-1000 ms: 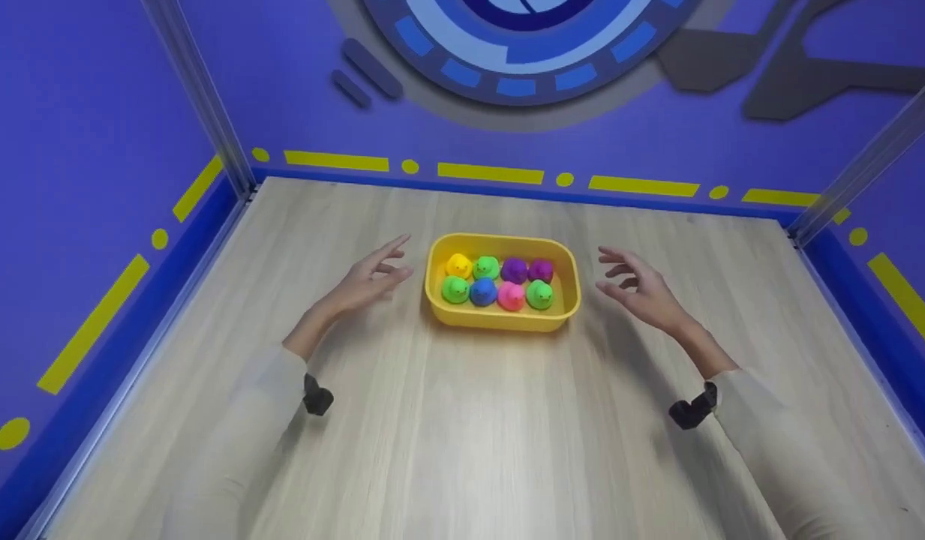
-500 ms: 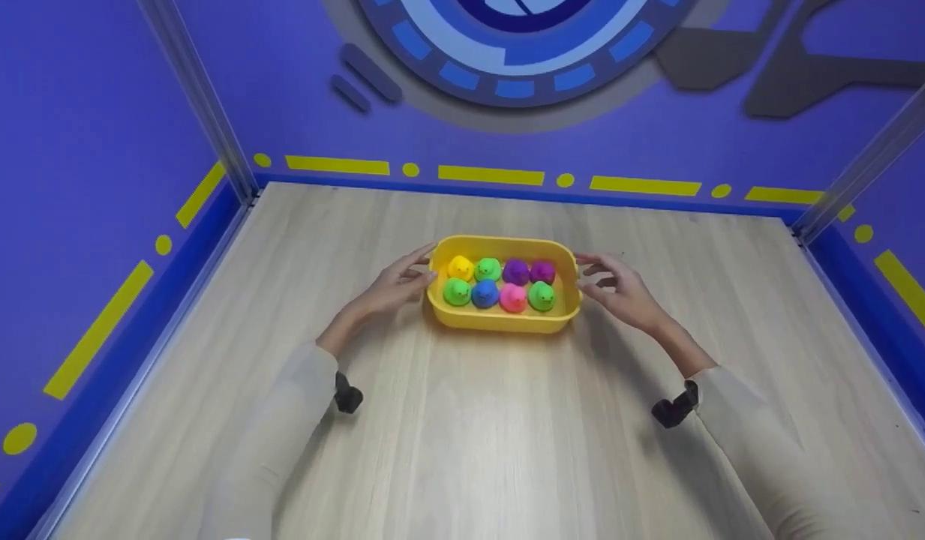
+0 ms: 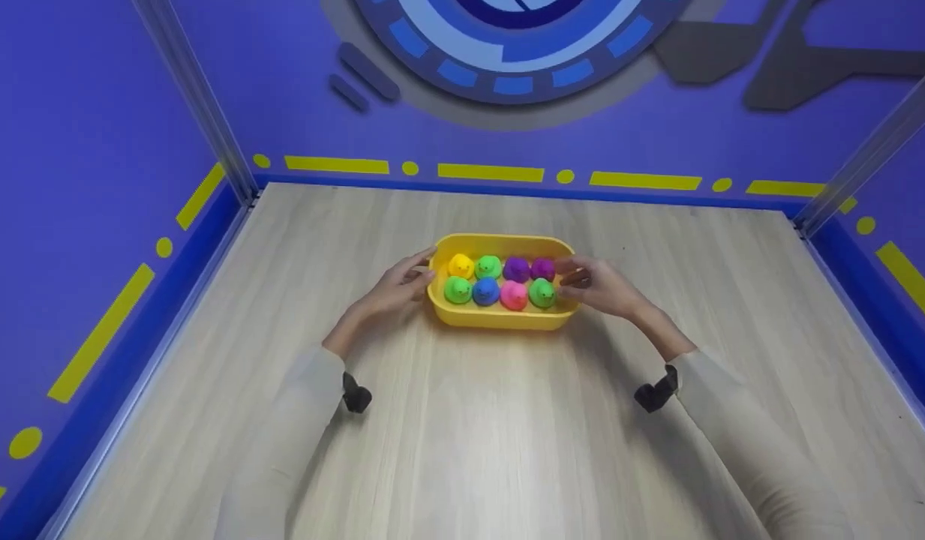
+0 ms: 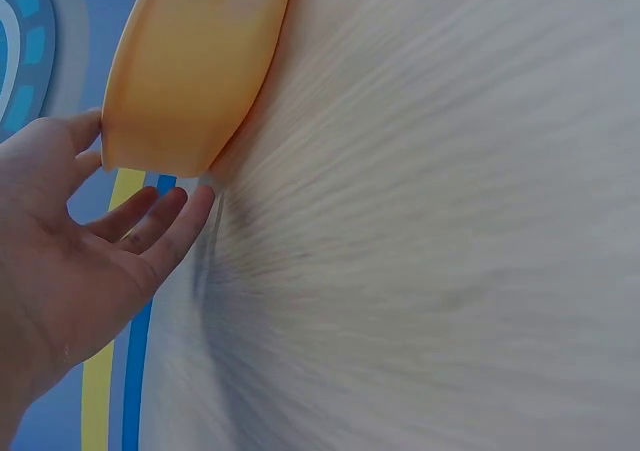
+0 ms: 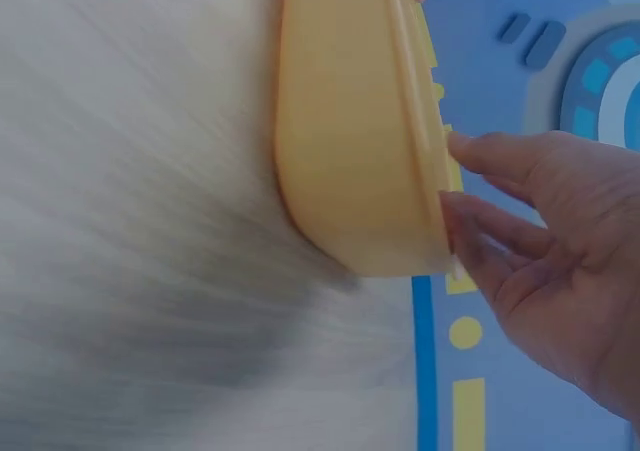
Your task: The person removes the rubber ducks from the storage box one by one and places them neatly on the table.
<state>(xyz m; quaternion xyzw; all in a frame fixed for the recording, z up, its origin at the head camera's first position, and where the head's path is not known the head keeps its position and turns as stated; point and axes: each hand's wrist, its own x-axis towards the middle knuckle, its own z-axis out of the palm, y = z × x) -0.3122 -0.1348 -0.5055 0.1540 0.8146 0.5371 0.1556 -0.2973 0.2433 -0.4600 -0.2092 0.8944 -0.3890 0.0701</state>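
Note:
A yellow tray [image 3: 498, 321] stands mid-table and holds several small toy ducks in two rows, among them a yellow duck [image 3: 460, 265], a blue duck [image 3: 485, 291] and a pink duck [image 3: 513, 295]. My left hand [image 3: 417, 271] touches the tray's left end, with the thumb by the rim and straight fingers along the wall. In the left wrist view my left hand [image 4: 140, 176] lies against the tray's wall [image 4: 190, 61]. My right hand [image 3: 571, 274] reaches over the right end, its fingertips near the magenta duck [image 3: 542, 268]. In the right wrist view my right hand [image 5: 460, 191] touches the tray's rim [image 5: 425, 121].
The pale wooden table [image 3: 477, 435] is closed in by purple walls with yellow stripes at the back and on both sides. Metal posts [image 3: 199, 105] stand at the back corners. A black wrist mount [image 3: 355, 394] sits on each sleeve.
Both hands have moved inward from either side of the tray. The left now touches its left end and the right has come over its right rim.

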